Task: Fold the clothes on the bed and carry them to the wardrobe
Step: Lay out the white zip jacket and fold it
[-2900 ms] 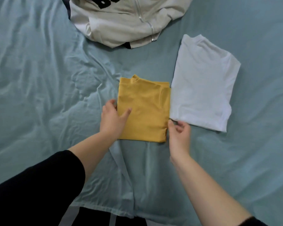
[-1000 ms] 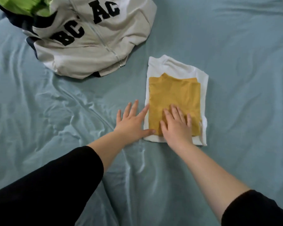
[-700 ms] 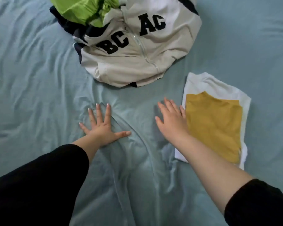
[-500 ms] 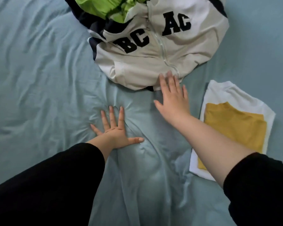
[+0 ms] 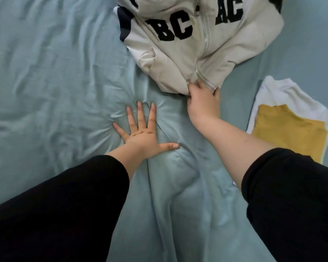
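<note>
Right hand (image 5: 203, 103) grips cream jacket (image 5: 193, 52) hem; left hand (image 5: 142, 133) beside it lies flat, fingers spread, on bedsheet (image 5: 55, 82).

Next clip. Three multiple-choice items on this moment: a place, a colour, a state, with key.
1. Where does the folded yellow top lie?
A. On the folded white top
B. Under the jacket
C. In the right hand
2. What colour are the jacket's letters?
A. Green
B. Black
C. Red
3. What is the right hand doing?
A. Resting flat and open
B. Gripping the jacket's lower edge
C. Lifting the white top
Key: 1 A, white shows past the yellow top's edges; 2 B, "BC" and "AC" are black; 3 B, its fingers curl round the hem.
</note>
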`<state>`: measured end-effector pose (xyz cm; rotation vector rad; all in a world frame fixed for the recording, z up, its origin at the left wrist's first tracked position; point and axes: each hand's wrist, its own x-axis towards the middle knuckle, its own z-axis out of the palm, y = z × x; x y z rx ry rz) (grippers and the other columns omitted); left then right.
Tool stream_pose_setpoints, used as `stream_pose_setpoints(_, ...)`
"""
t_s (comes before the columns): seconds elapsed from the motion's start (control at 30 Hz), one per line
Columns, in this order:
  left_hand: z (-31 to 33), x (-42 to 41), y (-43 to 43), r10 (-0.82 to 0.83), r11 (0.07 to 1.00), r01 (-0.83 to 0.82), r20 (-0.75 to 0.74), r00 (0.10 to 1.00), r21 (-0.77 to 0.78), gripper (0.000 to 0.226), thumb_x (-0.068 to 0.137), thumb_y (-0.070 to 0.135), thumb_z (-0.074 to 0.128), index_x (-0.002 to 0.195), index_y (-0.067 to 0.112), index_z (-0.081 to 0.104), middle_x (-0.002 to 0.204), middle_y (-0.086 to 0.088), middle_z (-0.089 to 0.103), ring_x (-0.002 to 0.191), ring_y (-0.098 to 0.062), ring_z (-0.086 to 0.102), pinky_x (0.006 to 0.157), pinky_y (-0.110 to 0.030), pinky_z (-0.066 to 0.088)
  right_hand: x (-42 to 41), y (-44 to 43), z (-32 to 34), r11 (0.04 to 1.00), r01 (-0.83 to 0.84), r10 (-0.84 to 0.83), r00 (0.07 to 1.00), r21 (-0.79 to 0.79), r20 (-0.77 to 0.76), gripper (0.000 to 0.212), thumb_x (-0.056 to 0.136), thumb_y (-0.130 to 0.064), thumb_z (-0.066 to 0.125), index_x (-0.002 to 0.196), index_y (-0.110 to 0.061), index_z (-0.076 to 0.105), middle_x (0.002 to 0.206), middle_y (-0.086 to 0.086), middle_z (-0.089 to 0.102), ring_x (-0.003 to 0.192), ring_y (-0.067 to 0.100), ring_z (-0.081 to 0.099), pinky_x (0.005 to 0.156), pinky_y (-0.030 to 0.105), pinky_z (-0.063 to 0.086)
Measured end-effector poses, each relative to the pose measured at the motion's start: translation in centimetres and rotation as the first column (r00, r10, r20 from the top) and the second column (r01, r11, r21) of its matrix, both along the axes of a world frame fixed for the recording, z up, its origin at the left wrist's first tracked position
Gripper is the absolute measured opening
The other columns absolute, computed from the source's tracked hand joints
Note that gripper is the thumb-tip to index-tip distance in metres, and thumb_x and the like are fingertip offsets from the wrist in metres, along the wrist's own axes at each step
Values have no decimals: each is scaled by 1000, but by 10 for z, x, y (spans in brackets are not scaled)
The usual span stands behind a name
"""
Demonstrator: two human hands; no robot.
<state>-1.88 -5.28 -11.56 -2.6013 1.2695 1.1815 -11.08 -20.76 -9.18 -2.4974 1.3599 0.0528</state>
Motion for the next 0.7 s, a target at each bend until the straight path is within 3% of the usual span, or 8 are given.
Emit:
stream_pose_setpoints(0.13,10,-3,26,22,971,-6,65,998,-239,132,53,97,39,145,32,-31,154,4,-37,142,-23,-33,102,-60,-24,-11,49,8,999,-21,22,999,33,-28,33,92,-12,44,122,-17,56,136,3,52,136,15,34,115,52,15)
stream_pose_setpoints(0.27,31,-1,69,149,881,-88,96,984,-465,119,77,51,72,147,38,-24,159,-4,-24,148,-25,-10,120,-48,4,-31,113,18,987,-51,57,998,152,-40,34,91,-14,47,124,-19,55,136,-2,53,136,13,35,116,51,15)
stream_pose_setpoints(0.4,57,0,86,-154,894,318,450,880,-317,118,80,29,70,144,42,-29,153,-2,-37,145,-27,-26,110,-62,-14,-57,172,35,951,-70,85,996,302,-37,26,92,-16,46,116,-17,57,126,6,60,121,29,49,102,42,35)
stream_pose_setpoints(0.47,69,-2,89,-408,804,572,550,729,-162,93,86,24,60,151,40,-4,156,0,-32,142,-28,-31,101,-69,-22,-69,195,49,898,-25,51,998,439,-48,27,96,-22,44,119,-16,56,123,14,61,113,35,55,88,38,43)
stream_pose_setpoints(0.53,81,-7,96,-601,719,694,472,645,-32,55,95,21,46,147,31,29,162,4,2,148,-26,-14,101,-73,-16,-82,212,64,819,21,-9,1000,574,-23,27,98,-28,46,120,-16,55,124,14,62,112,33,57,77,30,40)
stream_pose_setpoints(0.6,95,-18,108,-598,775,632,315,737,-5,38,95,21,45,133,21,46,146,1,40,145,-25,21,109,-66,12,-96,229,81,765,62,-133,989,641,63,19,97,-28,50,109,-15,59,112,10,66,104,28,59,69,26,32)
stream_pose_setpoints(0.67,113,-34,123,-445,887,457,147,884,-64,25,95,27,47,116,14,51,123,-6,57,120,-29,50,94,-42,37,-113,249,104,755,152,-366,905,638,217,9,94,-27,57,100,-22,61,98,-1,66,92,15,60,70,23,35)
stream_pose_setpoints(0.7,120,-44,132,-346,930,351,60,936,-106,24,97,30,46,111,12,51,117,-9,60,109,-30,55,83,-37,39,-122,258,116,758,232,-493,815,609,304,9,92,-28,61,102,-26,61,101,-6,64,95,8,58,77,21,38)
